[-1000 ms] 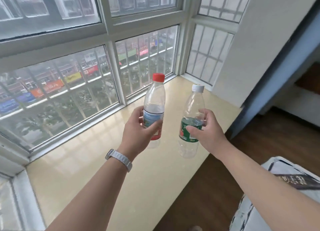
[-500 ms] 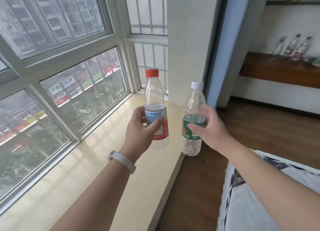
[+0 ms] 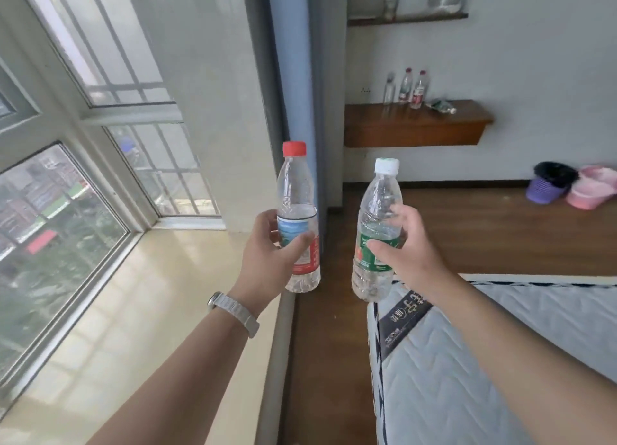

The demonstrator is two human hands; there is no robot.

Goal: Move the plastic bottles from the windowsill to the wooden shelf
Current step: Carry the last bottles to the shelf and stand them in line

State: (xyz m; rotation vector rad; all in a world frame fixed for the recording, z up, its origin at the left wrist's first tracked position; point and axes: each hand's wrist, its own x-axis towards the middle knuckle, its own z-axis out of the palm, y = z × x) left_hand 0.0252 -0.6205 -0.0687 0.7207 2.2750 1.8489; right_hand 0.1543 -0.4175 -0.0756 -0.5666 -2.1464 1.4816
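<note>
My left hand [image 3: 267, 254] is wrapped around the red-cap bottle [image 3: 297, 224], thumb across the front of its blue and red label, fingers behind. The bottle stands upright in the air, over the right edge of the sill [image 3: 160, 297], and is mostly empty with a little clear water in it. A pale watch [image 3: 233, 312] sits on my left wrist. My right hand [image 3: 405, 254] grips the white-cap bottle [image 3: 375, 231] around its green label, thumb in front, fingers curled round the far side; this bottle tilts slightly, cap leaning right, and hangs over the wood floor [image 3: 484, 231] just beyond the corner of the mattress [image 3: 467, 361]. The two bottles are near each other but not touching, and my hands are apart. Across the room the shelf [image 3: 414, 127] is fixed to the white wall, well away from both bottles. Three bottles [image 3: 405, 87] already stand upright on it near the wall, and a fourth [image 3: 442, 105] lies on its side just to their right. A smaller shelf [image 3: 405, 20] hangs higher up. On the floor at the far right sit a purple basket [image 3: 542, 191] and a pink basin [image 3: 592, 192], touching.
</note>
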